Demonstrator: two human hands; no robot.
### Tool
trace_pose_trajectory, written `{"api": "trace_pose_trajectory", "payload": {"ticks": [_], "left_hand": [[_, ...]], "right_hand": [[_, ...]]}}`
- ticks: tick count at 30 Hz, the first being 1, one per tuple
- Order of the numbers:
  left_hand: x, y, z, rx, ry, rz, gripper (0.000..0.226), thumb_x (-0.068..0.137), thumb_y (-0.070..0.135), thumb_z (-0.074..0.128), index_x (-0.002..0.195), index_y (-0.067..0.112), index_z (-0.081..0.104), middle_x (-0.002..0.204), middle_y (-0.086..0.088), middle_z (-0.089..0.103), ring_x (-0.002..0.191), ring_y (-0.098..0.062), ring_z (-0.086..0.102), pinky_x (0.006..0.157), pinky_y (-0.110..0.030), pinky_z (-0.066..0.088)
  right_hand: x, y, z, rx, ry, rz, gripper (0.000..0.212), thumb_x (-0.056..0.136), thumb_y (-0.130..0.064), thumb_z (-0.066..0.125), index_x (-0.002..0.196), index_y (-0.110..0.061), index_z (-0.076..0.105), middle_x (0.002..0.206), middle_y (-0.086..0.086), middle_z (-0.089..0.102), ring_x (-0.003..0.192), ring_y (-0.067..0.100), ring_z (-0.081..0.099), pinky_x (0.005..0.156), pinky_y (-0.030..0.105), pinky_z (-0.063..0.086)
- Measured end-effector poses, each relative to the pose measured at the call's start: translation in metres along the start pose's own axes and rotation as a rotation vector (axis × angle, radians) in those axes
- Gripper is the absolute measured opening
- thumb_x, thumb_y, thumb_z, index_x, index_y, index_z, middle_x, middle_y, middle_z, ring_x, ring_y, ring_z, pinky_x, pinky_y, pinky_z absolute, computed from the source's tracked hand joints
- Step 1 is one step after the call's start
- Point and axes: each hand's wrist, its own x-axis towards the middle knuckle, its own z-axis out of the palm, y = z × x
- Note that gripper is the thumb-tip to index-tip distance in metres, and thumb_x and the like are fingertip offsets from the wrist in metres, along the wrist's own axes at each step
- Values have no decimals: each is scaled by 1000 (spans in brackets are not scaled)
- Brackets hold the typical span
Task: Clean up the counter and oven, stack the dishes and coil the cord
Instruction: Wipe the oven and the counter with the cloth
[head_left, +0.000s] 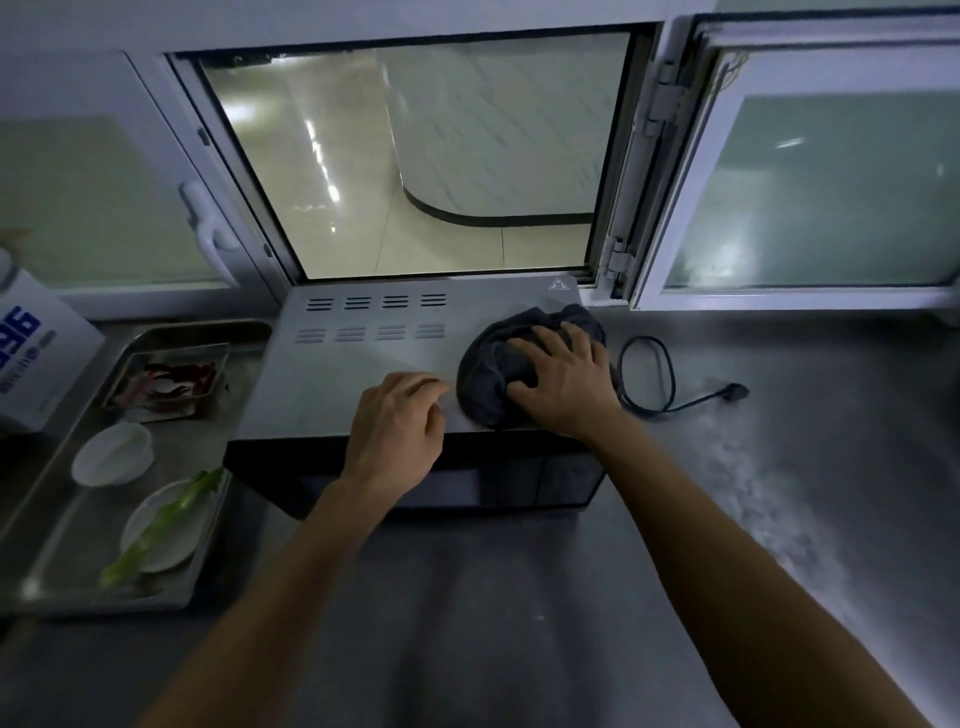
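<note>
Now wiping oven (363, 364) top | right hand (563, 382) pressing dark cloth (488, 379) flat | left hand (397, 431) loosely curled, empty, bracing | cord (654, 384) loose on counter (779, 467) beside oven | risk: snagging cord, shoving oven toward dish tray (62, 587).

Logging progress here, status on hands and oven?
Right hand pressing dark cloth on oven top. Left hand bare at front edge. Cord uncoiled beside.

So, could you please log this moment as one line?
phase: wiping oven top | right hand: pressing dark cloth | left hand: resting on oven | cord: uncoiled on counter
</note>
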Motion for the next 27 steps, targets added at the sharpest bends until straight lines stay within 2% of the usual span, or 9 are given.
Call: {"api": "trace_pose_trajectory", "payload": {"ticks": [5, 11, 14, 17, 22, 27], "left_hand": [[-8, -21, -11, 33, 10, -13, 31, 80, -4, 65, 108, 5, 73, 112, -8, 69, 106, -30, 63, 87, -50, 53], [-23, -63, -24, 43, 24, -68, 30, 82, -1, 64, 111, 5, 71, 114, -10, 69, 108, -31, 62, 87, -52, 53], [-36, -94, -35, 32, 54, -88, 30, 84, 3, 58, 111, 5, 71, 113, -11, 69, 108, -31, 63, 88, -54, 53], [-49, -131, -51, -7, 88, -82, 37, 81, 9, 49, 111, 6, 72, 113, -9, 69, 106, -29, 63, 91, -49, 52], [-71, -188, -74, -44, 55, -136, 40, 81, 11, 48, 114, 9, 71, 115, -8, 69, 108, -29, 63, 90, -47, 51], [-78, -224, -85, -94, 40, -115, 38, 83, 6, 52, 118, 8, 68, 119, -9, 68, 110, -30, 62, 91, -48, 52]], "right_hand": [[12, -16, 0, 3, -33, -1, 70, 88, -63, 41, 152, -39, 26, 164, 0, 17, 151, 32, 3, 119, 60, 5], [25, -50, 9, 4, -64, 10, 70, 87, -66, 40, 151, -44, 23, 165, -1, 14, 151, 32, -1, 117, 64, 4], [35, -85, 14, -10, -121, 14, 71, 88, -67, 41, 152, -46, 18, 166, -2, 8, 151, 34, -5, 116, 66, 2], [42, -128, 23, -22, -139, -2, 71, 89, -67, 41, 152, -47, 16, 166, -2, 6, 151, 34, -7, 116, 67, 1], [47, -201, 44, -22, -116, -38, 70, 88, -67, 40, 151, -48, 18, 165, -3, 9, 151, 32, -4, 115, 67, 4], [49, -263, 61, -19, -91, -53, 70, 86, -68, 42, 150, -49, 22, 165, -3, 12, 150, 32, -2, 115, 66, 6]]}}
